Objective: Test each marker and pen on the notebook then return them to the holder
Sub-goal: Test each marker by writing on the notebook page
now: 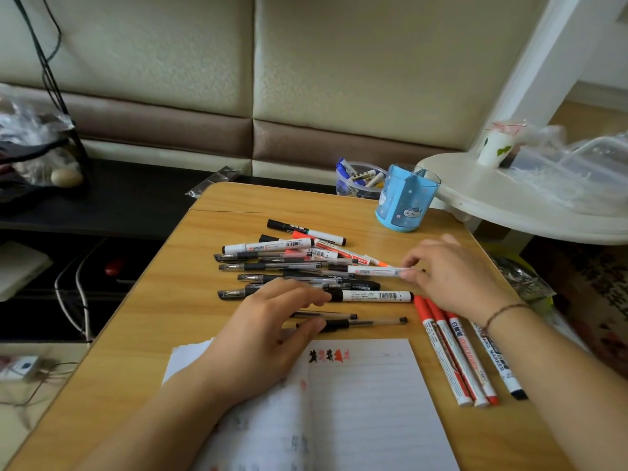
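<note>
An open lined notebook lies at the near edge of the wooden table, with black and red test marks at the top of its right page. Behind it is a loose pile of markers and pens. My right hand pinches the end of a white marker with a black cap at the pile's right side. My left hand rests with fingers stretched over the pens at the notebook's top. Several red and white markers lie in a row right of the notebook. The blue holder stands at the back right.
A clear cup with small blue and white pens stands behind the holder. A white round side table with a paper cup and plastic wrapping overhangs the table's right corner. Dark shelving with cables is on the left.
</note>
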